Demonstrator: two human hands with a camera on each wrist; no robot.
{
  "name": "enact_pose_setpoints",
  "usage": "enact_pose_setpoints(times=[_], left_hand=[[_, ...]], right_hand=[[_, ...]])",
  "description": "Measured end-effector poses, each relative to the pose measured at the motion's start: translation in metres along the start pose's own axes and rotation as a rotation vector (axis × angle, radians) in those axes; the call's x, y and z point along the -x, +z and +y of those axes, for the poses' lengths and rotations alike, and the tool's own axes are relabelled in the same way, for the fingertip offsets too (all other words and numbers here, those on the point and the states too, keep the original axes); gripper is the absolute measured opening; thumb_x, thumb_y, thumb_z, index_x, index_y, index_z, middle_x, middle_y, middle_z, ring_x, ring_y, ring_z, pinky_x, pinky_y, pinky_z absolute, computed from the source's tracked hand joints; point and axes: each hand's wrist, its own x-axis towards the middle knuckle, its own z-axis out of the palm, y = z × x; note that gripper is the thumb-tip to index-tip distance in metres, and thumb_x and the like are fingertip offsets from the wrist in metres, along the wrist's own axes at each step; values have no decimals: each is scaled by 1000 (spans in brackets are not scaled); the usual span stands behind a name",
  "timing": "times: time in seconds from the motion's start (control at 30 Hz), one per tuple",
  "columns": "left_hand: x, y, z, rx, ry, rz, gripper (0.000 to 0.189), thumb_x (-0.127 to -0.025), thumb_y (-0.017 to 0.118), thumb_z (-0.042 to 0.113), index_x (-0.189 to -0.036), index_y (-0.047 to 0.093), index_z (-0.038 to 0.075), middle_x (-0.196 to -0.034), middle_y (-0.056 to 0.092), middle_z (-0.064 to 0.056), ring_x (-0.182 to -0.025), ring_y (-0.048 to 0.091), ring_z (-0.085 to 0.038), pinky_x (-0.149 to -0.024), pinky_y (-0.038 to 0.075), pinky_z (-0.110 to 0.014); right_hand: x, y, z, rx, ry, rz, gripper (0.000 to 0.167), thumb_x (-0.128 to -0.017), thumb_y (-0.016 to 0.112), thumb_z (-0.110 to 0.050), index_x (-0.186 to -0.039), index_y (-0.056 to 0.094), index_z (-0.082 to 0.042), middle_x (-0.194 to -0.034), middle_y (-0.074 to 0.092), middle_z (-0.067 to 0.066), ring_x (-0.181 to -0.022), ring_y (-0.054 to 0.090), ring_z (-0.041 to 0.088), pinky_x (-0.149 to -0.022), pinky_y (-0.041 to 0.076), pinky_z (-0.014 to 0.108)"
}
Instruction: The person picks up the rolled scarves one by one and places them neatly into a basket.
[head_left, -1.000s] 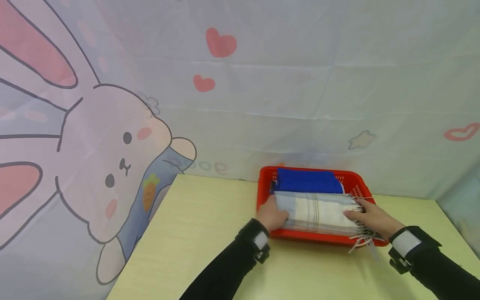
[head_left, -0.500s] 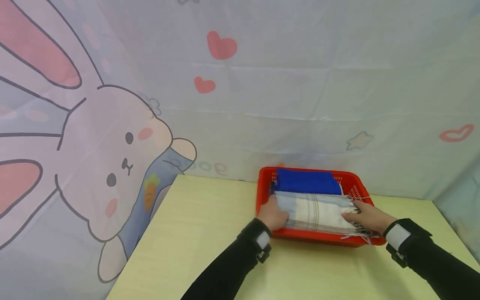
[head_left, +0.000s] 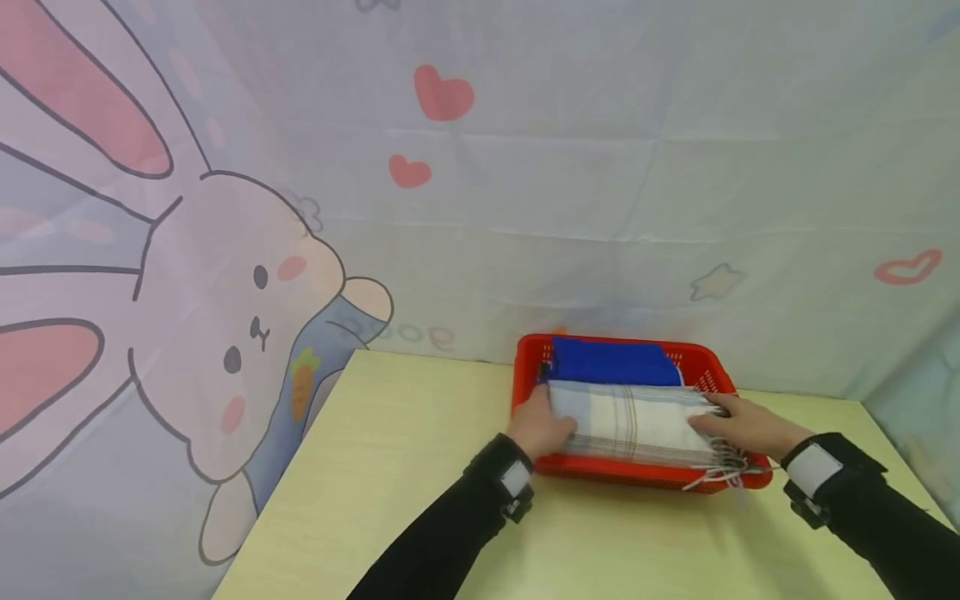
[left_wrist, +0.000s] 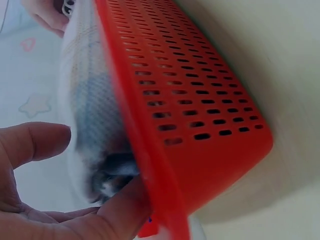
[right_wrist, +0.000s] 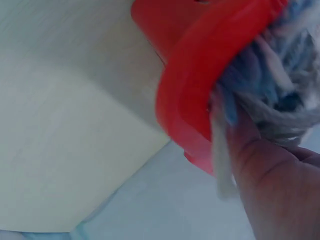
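A folded plaid scarf (head_left: 630,423), white and pale blue with brown lines and a fringe at its right end, lies in the front part of a red perforated plastic basket (head_left: 622,477). At the scarf's folded left end, my left hand (head_left: 538,423) holds it between thumb and fingers. Some fingers reach down inside the rim in the left wrist view. My right hand (head_left: 753,423) grips the fringed end, thumb on top. Strands of fringe (right_wrist: 270,75) hang over the basket's edge in the right wrist view. The fingers beneath the scarf are partly hidden.
Behind the scarf, a folded blue cloth (head_left: 615,362) lies in the same basket. The basket stands on a pale yellow table (head_left: 435,433), close to a printed fabric backdrop (head_left: 540,183) at the table's back edge.
Both hands stay at the scarf's ends and it remains over the basket. My right hand has shifted slightly, and the fringe hangs differently over the rim.
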Motion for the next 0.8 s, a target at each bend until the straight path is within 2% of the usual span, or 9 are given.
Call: enact_pose_setpoints(times=[0.17, 0.3, 0.47, 0.6, 0.7, 0.8], left_hand=[[11, -12, 8, 7, 35, -30, 82, -92, 74, 17, -162, 36, -1, -142, 61, -21, -108, 63, -33, -107, 54, -54], [15, -20, 10, -5, 71, -41, 84, -94, 72, 18, -165, 30, -1, -145, 61, -22, -107, 65, -30, -107, 54, -53], [22, -30, 14, -21, 115, -37, 85, -98, 71, 20, -167, 26, 1, -147, 60, -22, -105, 66, -29, -106, 55, -53], [30, -39, 17, -49, 150, -26, 82, -101, 70, 22, -168, 27, 4, -157, 55, -18, -118, 65, -30, -111, 51, -52], [38, -45, 17, -78, 195, -21, 79, -102, 69, 24, -168, 29, 5, -162, 50, -16, -132, 61, -30, -115, 48, -51], [45, -52, 16, -108, 251, -15, 77, -103, 69, 23, -166, 31, 2, -163, 49, -16, -137, 58, -31, -118, 45, -49]], right_hand=[[6, -8, -10, 41, -14, 19, 91, -106, 61, -50, -150, 33, 24, -136, 54, 43, -117, 57, 55, -100, 51, 71], [13, -15, -17, 92, -39, 48, 88, -105, 62, -51, -148, 38, 23, -138, 53, 45, -122, 55, 61, -99, 51, 73], [25, -23, -29, 126, -79, 77, 87, -107, 60, -49, -151, 35, 21, -140, 52, 45, -123, 57, 61, -97, 51, 73], [35, -25, -39, 144, -99, 115, 86, -108, 59, -48, -154, 32, 20, -143, 51, 46, -124, 57, 63, -96, 51, 73], [43, -23, -46, 163, -124, 165, 85, -107, 62, -46, -153, 34, 21, -147, 46, 48, -129, 52, 66, -99, 48, 76], [50, -19, -51, 193, -140, 216, 85, -106, 66, -43, -152, 36, 21, -149, 44, 48, -132, 48, 66, -103, 44, 77]])
